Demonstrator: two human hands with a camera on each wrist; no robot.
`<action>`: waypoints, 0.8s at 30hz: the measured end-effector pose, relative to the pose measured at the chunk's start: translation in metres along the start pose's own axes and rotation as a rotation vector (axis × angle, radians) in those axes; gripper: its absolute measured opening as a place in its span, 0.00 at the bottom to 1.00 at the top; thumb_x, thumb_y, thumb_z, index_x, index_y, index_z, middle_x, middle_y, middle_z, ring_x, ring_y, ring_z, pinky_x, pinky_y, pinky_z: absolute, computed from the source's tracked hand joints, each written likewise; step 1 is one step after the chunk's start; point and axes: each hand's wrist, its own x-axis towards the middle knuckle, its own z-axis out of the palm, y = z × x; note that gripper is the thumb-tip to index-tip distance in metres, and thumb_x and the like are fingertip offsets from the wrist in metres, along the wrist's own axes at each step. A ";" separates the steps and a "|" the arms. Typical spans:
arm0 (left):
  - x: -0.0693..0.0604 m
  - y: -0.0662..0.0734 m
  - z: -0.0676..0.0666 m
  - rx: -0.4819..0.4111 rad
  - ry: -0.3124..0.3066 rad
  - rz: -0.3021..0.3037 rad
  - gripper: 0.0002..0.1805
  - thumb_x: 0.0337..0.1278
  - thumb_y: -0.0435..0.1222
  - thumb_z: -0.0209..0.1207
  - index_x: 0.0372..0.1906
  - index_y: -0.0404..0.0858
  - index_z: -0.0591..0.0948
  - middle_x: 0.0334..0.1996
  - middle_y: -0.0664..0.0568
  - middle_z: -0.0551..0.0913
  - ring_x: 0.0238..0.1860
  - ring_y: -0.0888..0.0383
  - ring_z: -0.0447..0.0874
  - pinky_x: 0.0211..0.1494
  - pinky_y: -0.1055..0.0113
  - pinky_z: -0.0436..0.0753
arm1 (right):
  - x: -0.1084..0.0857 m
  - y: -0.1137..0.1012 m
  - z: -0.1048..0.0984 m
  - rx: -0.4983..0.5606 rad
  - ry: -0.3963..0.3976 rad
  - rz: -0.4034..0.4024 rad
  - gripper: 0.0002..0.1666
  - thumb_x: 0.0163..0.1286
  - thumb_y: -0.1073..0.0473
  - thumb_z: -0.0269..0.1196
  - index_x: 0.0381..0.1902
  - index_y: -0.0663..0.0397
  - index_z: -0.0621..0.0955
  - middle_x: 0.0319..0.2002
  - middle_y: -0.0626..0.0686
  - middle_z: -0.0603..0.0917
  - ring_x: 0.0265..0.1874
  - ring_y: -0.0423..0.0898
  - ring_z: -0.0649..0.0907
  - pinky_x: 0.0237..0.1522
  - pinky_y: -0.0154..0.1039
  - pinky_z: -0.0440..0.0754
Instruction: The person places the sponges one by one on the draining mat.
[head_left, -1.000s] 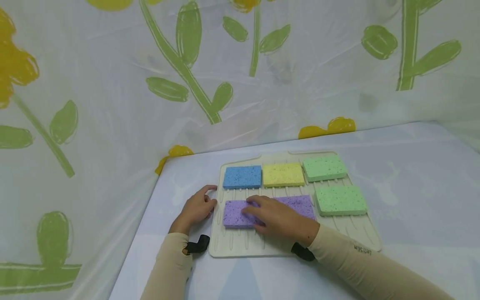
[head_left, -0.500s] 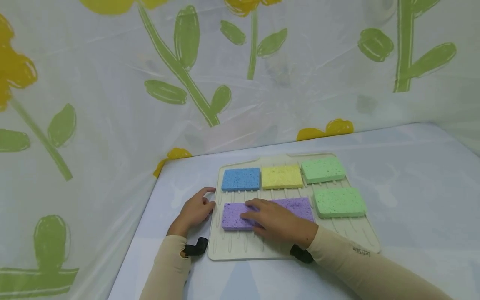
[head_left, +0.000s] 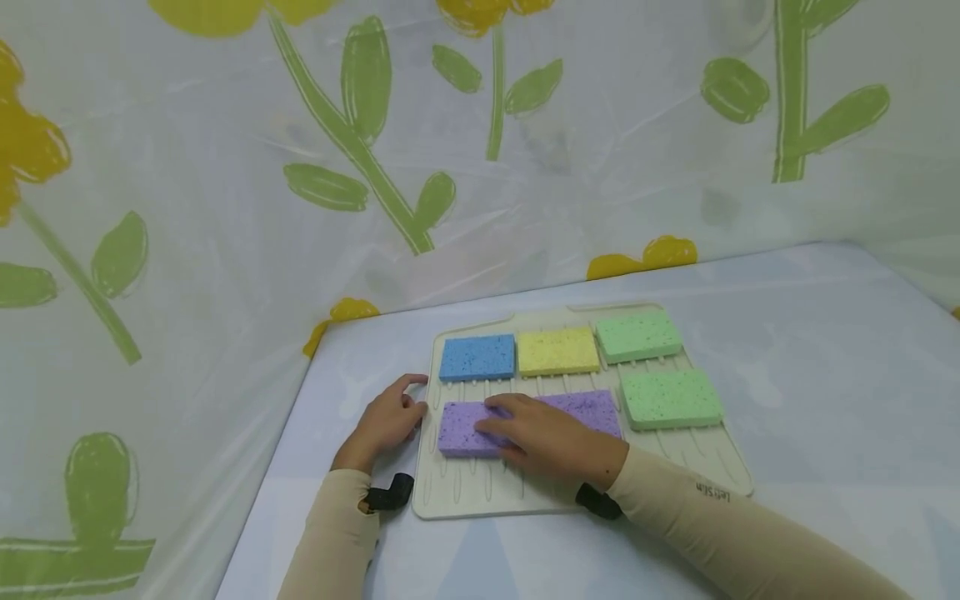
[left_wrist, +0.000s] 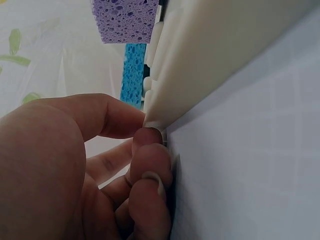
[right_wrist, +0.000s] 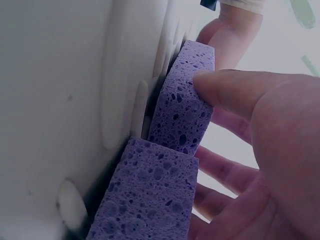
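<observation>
In the head view, a beige ridged drying mat (head_left: 465, 492) lies on the table and bears several sponges. My left hand (head_left: 387, 417) is at its left edge; in the left wrist view, thumb and curled fingers (left_wrist: 150, 165) pinch that edge. My right hand (head_left: 551, 433) grips the left purple sponge (head_left: 459, 429). In the right wrist view the thumb (right_wrist: 235, 90) presses its near side, with the other fingers beyond it. The second purple sponge (head_left: 588, 407) lies close to its right, partly hidden by the hand.
Behind the purple sponges lie a blue sponge (head_left: 477, 357), a yellow sponge (head_left: 558, 350) and a green sponge (head_left: 639, 335). Another green sponge (head_left: 671, 398) is at the right. A flower-printed curtain (head_left: 225, 208) hangs behind the table (head_left: 817, 375).
The view has shifted slightly. Both hands stay where they were on the mat and the purple sponge, and no sponge has visibly moved on the mat.
</observation>
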 end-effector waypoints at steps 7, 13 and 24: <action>0.000 0.002 0.000 -0.009 -0.005 -0.013 0.30 0.63 0.43 0.55 0.71 0.53 0.69 0.27 0.52 0.78 0.22 0.57 0.75 0.27 0.65 0.71 | 0.001 -0.002 -0.002 -0.008 -0.023 0.015 0.24 0.70 0.53 0.64 0.64 0.45 0.79 0.67 0.57 0.74 0.67 0.55 0.75 0.65 0.49 0.75; 0.000 0.001 0.001 -0.010 0.003 -0.005 0.30 0.62 0.42 0.55 0.70 0.53 0.69 0.27 0.52 0.78 0.22 0.57 0.75 0.27 0.65 0.71 | -0.001 -0.001 -0.002 -0.024 -0.041 0.015 0.27 0.70 0.52 0.65 0.65 0.45 0.78 0.69 0.57 0.73 0.68 0.55 0.74 0.66 0.50 0.74; 0.001 -0.001 0.002 -0.003 0.002 -0.007 0.29 0.63 0.42 0.55 0.70 0.53 0.69 0.27 0.51 0.78 0.22 0.57 0.75 0.26 0.65 0.71 | -0.004 -0.001 -0.003 -0.085 -0.079 -0.010 0.31 0.69 0.49 0.65 0.68 0.44 0.75 0.72 0.57 0.70 0.72 0.60 0.69 0.70 0.52 0.69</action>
